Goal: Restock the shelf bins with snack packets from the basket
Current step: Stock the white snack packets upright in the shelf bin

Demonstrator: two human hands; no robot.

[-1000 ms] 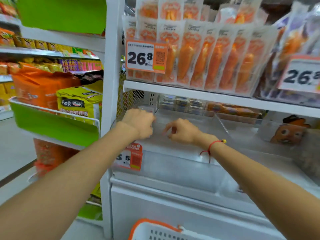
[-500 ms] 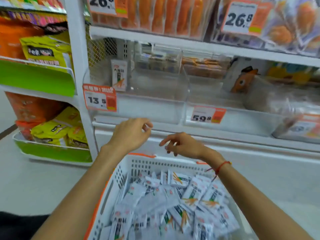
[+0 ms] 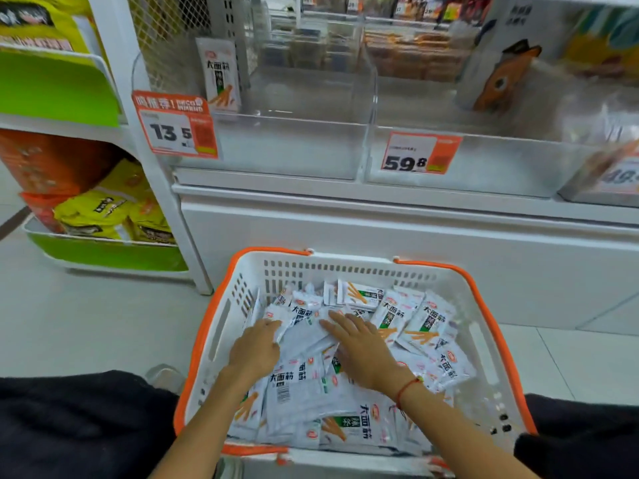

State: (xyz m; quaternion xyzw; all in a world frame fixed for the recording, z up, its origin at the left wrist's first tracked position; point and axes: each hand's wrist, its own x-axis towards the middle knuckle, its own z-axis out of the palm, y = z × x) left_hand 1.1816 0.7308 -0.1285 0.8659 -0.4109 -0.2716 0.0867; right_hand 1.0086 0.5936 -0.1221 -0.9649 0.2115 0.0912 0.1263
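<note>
A: Reaching into white plastic basket with orange rim point(image 3: 221, 326), both hands on the pile of white foil snack packets point(image 3: 425, 323).
B: Grip?
A: Left hand point(image 3: 254, 352) fingers curled around packets. Right hand point(image 3: 359, 347) flat, fingers spread.
B: Clear acrylic shelf bin point(image 3: 290, 146)?
A: One packet upright inside.

White snack packets point(image 3: 349, 368) with green-and-orange print, heaped loosely in white, orange-rimmed basket point(image 3: 221, 326) on floor; clear shelf bins point(image 3: 287, 146) above, leftmost holding one upright packet point(image 3: 219, 76).
</note>
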